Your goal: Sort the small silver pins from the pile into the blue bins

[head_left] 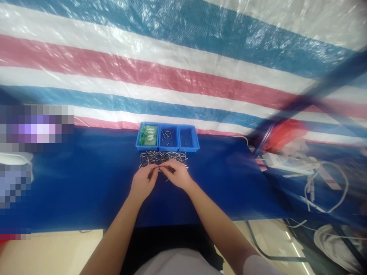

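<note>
My left hand (144,179) and my right hand (177,173) meet fingertip to fingertip over a spread pile of small metal pins (149,156). Both are closed in a pinch. Whatever sits between the fingertips is too small to name. Just beyond the pile stand three joined blue bins. The left bin (138,142) holds a green bag (148,134) with small white pieces. In the middle bin (168,148) lie several metal pins, and the right bin (195,139) has only a few.
Dark blue cloth covers the table (229,183). A striped plastic sheet (183,80) hangs behind it. At the right are a red plastic bag (286,135), a white box (282,161) and looped white cables (345,187). A dark frame bar (312,95) slants nearby.
</note>
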Demonstrator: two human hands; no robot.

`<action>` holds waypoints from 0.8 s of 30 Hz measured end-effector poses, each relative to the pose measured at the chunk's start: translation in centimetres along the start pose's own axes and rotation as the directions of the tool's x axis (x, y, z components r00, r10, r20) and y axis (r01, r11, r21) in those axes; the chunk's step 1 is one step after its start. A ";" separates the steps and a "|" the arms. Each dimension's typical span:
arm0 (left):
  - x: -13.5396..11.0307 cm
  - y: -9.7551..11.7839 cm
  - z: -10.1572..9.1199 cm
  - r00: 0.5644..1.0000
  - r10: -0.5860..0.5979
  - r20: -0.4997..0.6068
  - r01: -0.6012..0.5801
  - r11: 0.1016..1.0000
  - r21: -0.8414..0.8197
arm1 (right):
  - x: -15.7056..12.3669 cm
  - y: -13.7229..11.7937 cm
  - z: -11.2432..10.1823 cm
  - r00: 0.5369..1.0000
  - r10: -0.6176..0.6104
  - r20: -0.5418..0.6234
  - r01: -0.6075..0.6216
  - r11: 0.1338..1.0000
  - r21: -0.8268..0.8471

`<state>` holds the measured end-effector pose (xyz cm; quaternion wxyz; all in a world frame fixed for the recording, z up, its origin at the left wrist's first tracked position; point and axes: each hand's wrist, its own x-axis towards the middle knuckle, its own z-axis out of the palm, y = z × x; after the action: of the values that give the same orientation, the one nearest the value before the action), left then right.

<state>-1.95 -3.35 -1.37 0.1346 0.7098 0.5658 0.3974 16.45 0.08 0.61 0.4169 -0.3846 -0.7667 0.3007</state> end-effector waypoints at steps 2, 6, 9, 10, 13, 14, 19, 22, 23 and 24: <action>0.0 0.0 0.0 1.000 0.001 -0.007 -0.001 1.000 -0.002 | 0.0 0.0 0.0 1.000 0.000 0.001 0.000 1.000 0.000; 0.0 -0.1 0.1 1.000 0.007 -0.007 -0.007 1.000 0.001 | 0.0 0.1 0.1 1.000 0.010 -0.007 -0.010 1.000 -0.002; 0.0 -0.1 0.1 1.000 0.006 -0.010 -0.006 1.000 0.007 | 0.1 0.0 0.1 1.000 -0.004 -0.013 0.004 1.000 -0.005; 0.0 0.0 0.0 1.000 0.001 -0.005 -0.001 1.000 0.005 | 0.1 -0.1 0.1 1.000 -0.004 -0.014 0.004 1.000 -0.006; 0.0 0.1 0.0 1.000 -0.003 0.006 0.003 1.000 -0.005 | 0.1 -0.3 0.0 0.999 0.043 -0.030 -0.043 0.999 0.007; 0.0 0.1 0.0 1.000 -0.002 0.005 0.002 1.000 -0.005 | 0.1 -0.4 0.0 0.997 0.067 -0.040 -0.066 0.998 0.024; 0.1 0.2 -0.1 1.000 -0.016 -0.002 0.016 1.000 -0.011 | 0.2 -0.5 0.1 0.990 0.129 -0.058 -0.122 0.986 0.116; 0.1 0.1 0.0 1.000 -0.012 -0.014 0.012 1.000 -0.007 | 0.2 -0.4 0.1 0.988 0.141 -0.059 -0.132 0.983 0.131; 0.1 0.1 0.0 1.000 -0.012 -0.016 0.012 1.000 -0.007 | 0.2 -0.4 0.1 0.988 0.141 -0.056 -0.133 0.982 0.133; 0.1 0.0 0.1 1.000 -0.013 -0.016 0.013 1.000 -0.011 | 0.2 -0.4 0.1 0.989 0.140 -0.054 -0.132 0.982 0.132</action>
<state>-1.87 -3.27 -1.39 0.1363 0.7020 0.5695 0.4053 16.14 0.03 0.95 0.4430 -0.4178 -0.7043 0.3649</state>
